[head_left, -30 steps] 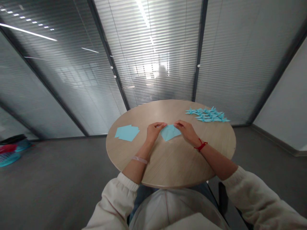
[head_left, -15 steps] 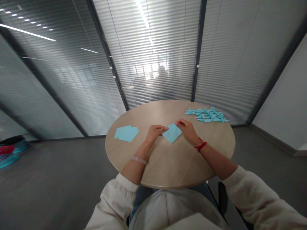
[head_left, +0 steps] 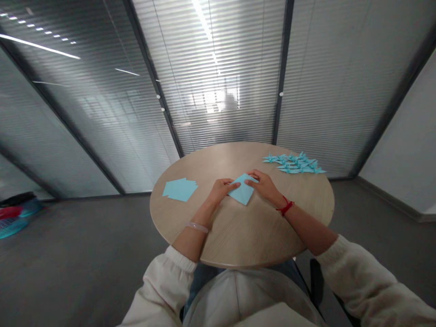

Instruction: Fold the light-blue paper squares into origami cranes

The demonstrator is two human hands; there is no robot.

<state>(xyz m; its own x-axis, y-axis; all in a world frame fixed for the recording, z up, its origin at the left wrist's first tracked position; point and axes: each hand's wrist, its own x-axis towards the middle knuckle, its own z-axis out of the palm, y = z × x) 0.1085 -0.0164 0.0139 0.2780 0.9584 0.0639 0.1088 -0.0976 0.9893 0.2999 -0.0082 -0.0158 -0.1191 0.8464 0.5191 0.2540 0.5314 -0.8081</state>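
- A low basket [head_left: 12,219] is sitting on the grey floor at the far left, well apart from the desk [head_left: 245,236].
- A loose stack of light-blue paper squares [head_left: 180,188] is lying flat on the left part of the round wooden desk, near the left hand but not touching it.
- A clear bangle [head_left: 196,225] is sitting on the left wrist.
- The left hand [head_left: 221,188] is resting on the desk with its fingers loosely curled. One extended fingertip is pressing on the left edge of the blue sheet [head_left: 242,193], and the hand is not closing around it.
- The blue sheet is lying flat at the middle of the desk, between the two hands, with one corner pointing toward the person.
- The right hand [head_left: 264,184] is lying over the upper right edge of the blue sheet, with fingers curled and the thumb touching the paper. Whether it is pinching the edge or only pressing it down cannot be told.
- A red cord [head_left: 285,207] is circling the right wrist.
- A cluster of folded blue paper cranes [head_left: 293,163] is lying on the far right part of the desk, apart from the right hand.
- Glass partitions with closed blinds [head_left: 221,68] are standing behind the desk.
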